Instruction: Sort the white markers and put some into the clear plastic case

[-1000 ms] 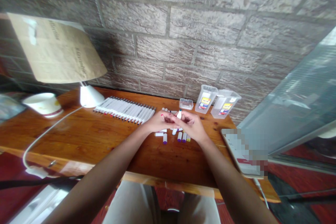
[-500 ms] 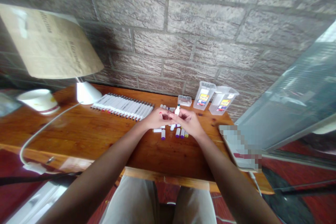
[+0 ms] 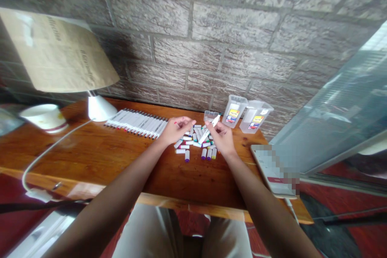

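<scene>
Moved apart: L hand & R hand | L: part-curled, contents can't tell | R: gripping tilted marker nr loose caps | marker now R-only

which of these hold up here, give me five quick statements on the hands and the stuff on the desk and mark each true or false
1. The right hand holds a white marker. True.
2. The left hand grips the cup. False: the cup stands apart from it, beside the lamp.
3. Short white pieces with coloured ends lie loose on the desk. True.
4. The row of markers lies right of those pieces. False: it lies to their left.
5. Two clear containers stand near the wall. True.
</scene>
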Action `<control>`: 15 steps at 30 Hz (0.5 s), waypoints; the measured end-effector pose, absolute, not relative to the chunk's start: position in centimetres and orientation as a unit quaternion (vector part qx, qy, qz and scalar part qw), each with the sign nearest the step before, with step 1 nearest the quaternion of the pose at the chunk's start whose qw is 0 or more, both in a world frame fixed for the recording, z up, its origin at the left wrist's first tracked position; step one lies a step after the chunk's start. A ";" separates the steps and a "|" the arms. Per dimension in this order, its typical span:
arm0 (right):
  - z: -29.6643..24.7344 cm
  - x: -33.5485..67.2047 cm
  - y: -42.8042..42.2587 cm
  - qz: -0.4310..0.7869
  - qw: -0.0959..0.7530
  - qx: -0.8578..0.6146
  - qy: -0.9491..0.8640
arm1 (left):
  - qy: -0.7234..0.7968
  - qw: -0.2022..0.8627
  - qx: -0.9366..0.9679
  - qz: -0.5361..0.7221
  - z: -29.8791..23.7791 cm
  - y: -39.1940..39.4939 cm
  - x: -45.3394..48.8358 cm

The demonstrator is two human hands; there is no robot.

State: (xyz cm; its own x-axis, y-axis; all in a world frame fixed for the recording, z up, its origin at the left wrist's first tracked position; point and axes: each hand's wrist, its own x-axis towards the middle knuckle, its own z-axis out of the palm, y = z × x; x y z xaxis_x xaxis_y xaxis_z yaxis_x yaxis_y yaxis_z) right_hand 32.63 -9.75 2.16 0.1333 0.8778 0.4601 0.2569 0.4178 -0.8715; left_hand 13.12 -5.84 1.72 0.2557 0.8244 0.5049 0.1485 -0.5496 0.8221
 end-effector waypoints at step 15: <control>0.7 32.5 -9.2 0.292 0.479 -0.420 -0.714 | 0.326 0.398 0.675 0.529 1.5 -5.7 13.8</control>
State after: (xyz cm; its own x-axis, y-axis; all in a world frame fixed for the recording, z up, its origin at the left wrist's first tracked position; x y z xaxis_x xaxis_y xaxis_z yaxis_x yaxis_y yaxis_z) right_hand 32.49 -9.23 0.73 -0.1895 0.8786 0.4384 0.3199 0.4774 -0.8184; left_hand 13.75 -5.70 1.52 0.2272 0.8613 0.4546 0.0194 -0.4707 0.8821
